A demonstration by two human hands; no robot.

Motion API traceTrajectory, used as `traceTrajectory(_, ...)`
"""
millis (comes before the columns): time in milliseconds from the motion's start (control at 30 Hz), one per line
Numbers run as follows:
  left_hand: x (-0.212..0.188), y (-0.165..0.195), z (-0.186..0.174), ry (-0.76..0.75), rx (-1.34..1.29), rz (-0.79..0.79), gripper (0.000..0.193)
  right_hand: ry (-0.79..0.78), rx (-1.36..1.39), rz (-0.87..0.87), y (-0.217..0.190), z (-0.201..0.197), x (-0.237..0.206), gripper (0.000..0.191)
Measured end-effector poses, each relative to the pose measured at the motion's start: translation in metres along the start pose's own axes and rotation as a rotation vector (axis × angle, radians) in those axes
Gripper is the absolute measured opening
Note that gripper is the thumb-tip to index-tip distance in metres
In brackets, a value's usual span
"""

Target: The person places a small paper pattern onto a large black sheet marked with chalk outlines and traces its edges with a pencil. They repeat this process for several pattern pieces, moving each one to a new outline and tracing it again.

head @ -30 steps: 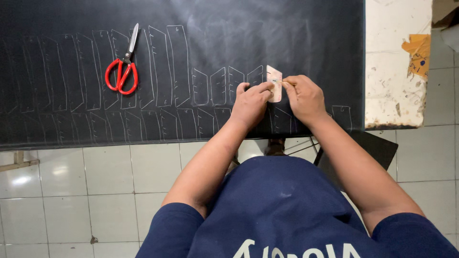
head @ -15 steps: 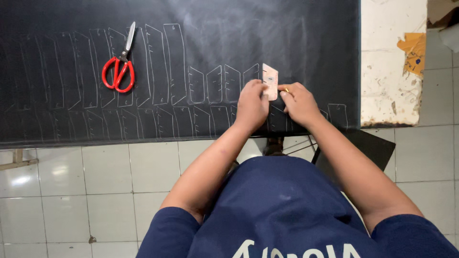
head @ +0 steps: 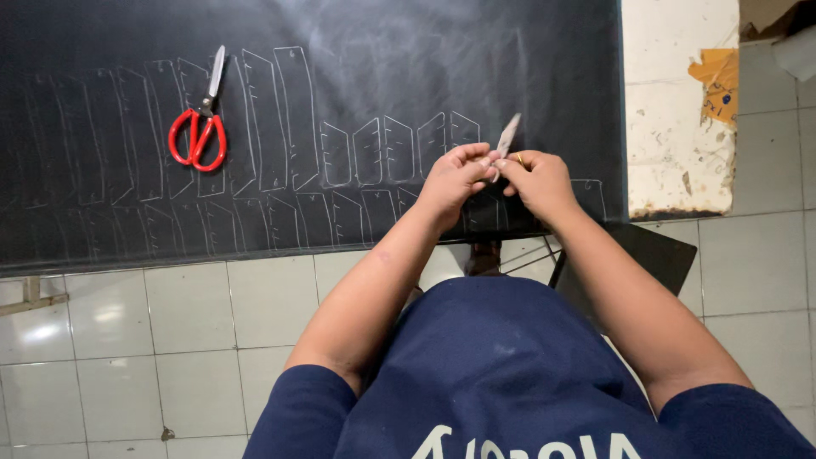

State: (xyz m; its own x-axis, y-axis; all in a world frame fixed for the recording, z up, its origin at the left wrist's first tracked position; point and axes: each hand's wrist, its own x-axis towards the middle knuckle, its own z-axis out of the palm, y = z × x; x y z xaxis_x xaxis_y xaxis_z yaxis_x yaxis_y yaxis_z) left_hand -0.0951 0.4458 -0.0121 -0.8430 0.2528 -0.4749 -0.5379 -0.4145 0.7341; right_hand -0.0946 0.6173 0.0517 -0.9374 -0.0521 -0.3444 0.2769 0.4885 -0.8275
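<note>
My left hand point(head: 455, 180) and my right hand point(head: 539, 180) meet above the near edge of a black sheet point(head: 365, 76) spread on the table. Together they pinch a small pale template piece point(head: 508, 135), now lifted off the sheet and seen nearly edge-on. The sheet carries rows of white chalk outlines point(head: 280, 119) of narrow pattern shapes, which run under my hands. Red-handled scissors point(head: 200, 127) lie shut on the sheet far to the left, well away from both hands.
The bare white tabletop point(head: 676, 110) with a torn orange patch point(head: 718, 81) lies to the right of the sheet. White floor tiles point(head: 170, 340) show below the table edge. A dark stool seat point(head: 654, 255) is under my right arm.
The pale piece lay flat on the sheet under both hands. Now it is raised and turned on edge between my fingertips.
</note>
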Motion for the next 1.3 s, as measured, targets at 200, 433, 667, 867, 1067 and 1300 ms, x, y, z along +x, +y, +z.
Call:
traceTrajectory(200,-0.018,0.0,0.009,0.327,1.238,0.595,0.016,0.078,-0.101,-0.03,0.01,-0.015,0.014,0.026)
traceTrajectory(433,-0.032,0.017,0.009,0.325,1.338,0.718,0.035,0.124,-0.125,-0.073,0.019,-0.012,0.012,0.026)
traceTrajectory(667,-0.032,0.016,0.008,0.324,1.345,0.687,0.037,0.143,-0.299,-0.291,0.031,-0.015,0.008,0.029)
traceTrajectory(867,-0.032,0.016,0.009,0.327,1.364,0.659,0.036,0.141,-0.243,-0.292,0.033,-0.014,0.005,0.03)
traceTrajectory(1067,-0.03,0.015,0.009,0.347,1.359,0.662,0.034,0.137,-0.244,-0.298,0.032,-0.014,0.005,0.029)
traceTrajectory(1300,-0.028,0.012,0.007,0.346,1.369,0.672,0.035,0.133,-0.241,-0.287,0.031,-0.014,0.003,0.029)
